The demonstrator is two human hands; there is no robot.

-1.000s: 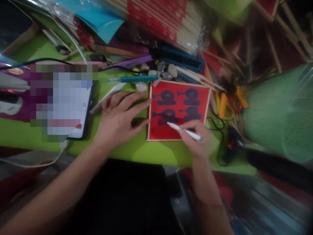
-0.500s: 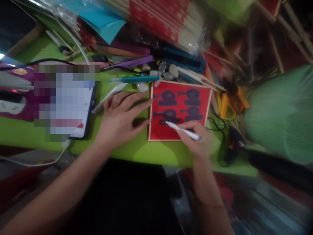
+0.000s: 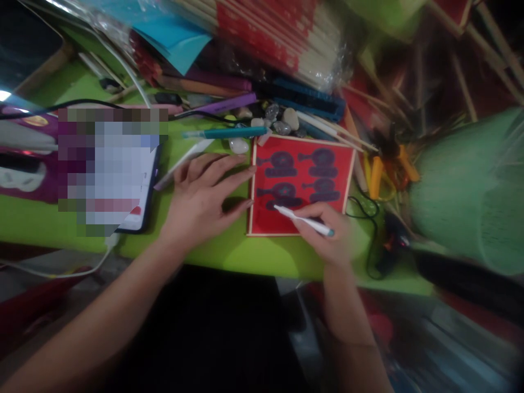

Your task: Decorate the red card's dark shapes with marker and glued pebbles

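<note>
A square red panel (image 3: 270, 222) with a pale thin border lies on the green tabletop (image 3: 241, 248). Several dark tank-like shapes mark its face. My right hand (image 3: 327, 232) grips a white marker pen (image 3: 307, 220), its tip at the lower-left dark shape. Fingers spread, my left hand (image 3: 204, 191) rests on the table, fingertips at the panel's left edge. Just above the panel's top-left corner lies a teal pen (image 3: 235, 132). A thin pale stick (image 3: 184, 164) runs partly behind my left hand.
A phone (image 3: 149, 191), partly pixelated, lies at left near a purple-and-white power strip (image 3: 24, 177). Pebbles (image 3: 282, 123), blue paper (image 3: 176, 43) and bundled wooden sticks (image 3: 278, 38) crowd the back. Orange-handled scissors (image 3: 375, 177) and a green basket (image 3: 462, 191) stand at right.
The marker pen in my right hand has shifted slightly left along the lower-left dark shape. My left hand has stayed in place.
</note>
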